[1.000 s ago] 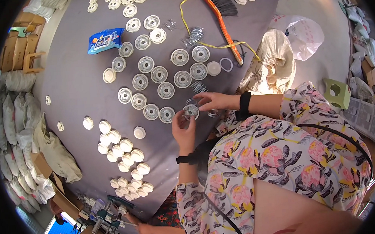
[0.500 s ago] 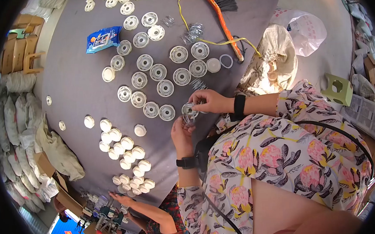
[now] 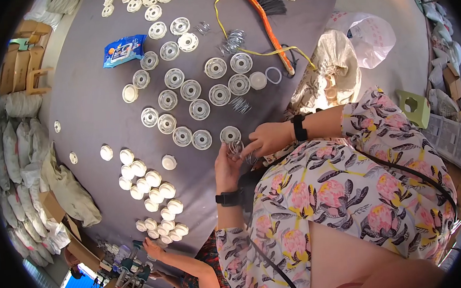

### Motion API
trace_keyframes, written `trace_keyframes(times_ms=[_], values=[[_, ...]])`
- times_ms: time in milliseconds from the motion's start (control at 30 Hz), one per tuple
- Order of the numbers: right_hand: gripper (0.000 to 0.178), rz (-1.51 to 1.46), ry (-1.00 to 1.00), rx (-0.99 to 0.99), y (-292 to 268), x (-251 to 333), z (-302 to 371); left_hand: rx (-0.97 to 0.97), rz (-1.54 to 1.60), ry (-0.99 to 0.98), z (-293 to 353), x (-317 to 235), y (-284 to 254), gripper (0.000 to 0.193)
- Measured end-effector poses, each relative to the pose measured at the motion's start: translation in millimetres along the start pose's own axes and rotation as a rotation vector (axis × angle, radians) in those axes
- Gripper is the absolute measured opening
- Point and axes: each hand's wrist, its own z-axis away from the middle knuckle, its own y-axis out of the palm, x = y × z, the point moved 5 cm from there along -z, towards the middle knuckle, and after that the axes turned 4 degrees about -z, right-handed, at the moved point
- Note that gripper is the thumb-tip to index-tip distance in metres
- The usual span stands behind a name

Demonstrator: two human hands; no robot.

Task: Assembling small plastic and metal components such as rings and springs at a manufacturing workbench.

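Note:
My left hand (image 3: 227, 168) is closed round a few shiny coil springs (image 3: 234, 147), fingertips upward. From the right, my right hand (image 3: 270, 139) reaches to the same spot, its fingers bent over another metal coil spring (image 3: 251, 157); the palm is hidden. Just beyond my left fingertips a round ringed disc (image 3: 230, 134) lies flat on the grey table (image 3: 107, 106). Several similar grey ringed discs (image 3: 199, 109) are spread farther off. Loose coil springs (image 3: 241, 105) lie near them, with a bigger tangle of springs (image 3: 232, 41) at the far side.
Several white round caps (image 3: 153, 178) are clustered at the left. A blue wipes packet (image 3: 124, 50), an orange-handled brush (image 3: 266, 28) and yellow strap (image 3: 267, 52) lie farther back. An open cloth sack (image 3: 336, 66) stands at the right edge. Another person's hand (image 3: 152, 249) works at lower left.
The ringed disc that was between my hands now lies on the table. My right hand has drawn back toward me, over the springs. The other person's hand has shifted.

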Motion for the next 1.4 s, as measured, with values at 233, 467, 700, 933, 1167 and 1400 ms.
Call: trace_keyframes(times_ms=[233,467,700,933,1167,1400], values=[[0.008,0.053,0.048,-0.19,-32,-19,0,0.003,-0.21,0.139,10,-28,8,0.035],[0.021,0.242,0.304,-0.146,-33,-54,-14,0.24,0.064,-0.096,18,-3,18,0.038],[0.023,-0.258,0.946,-0.521,-73,-100,25,-0.165,-0.857,0.475,13,-11,6,0.025],[0.027,-0.286,1.132,-0.483,-72,-86,65,-0.347,-1.691,1.098,8,-38,40,0.045],[0.028,-0.081,1.23,-0.344,-77,-97,94,-0.152,-1.657,1.231,-2,-46,81,0.045],[0.028,-0.14,1.208,-0.563,-87,-96,91,0.038,-1.674,1.39,-44,-76,181,0.047]])
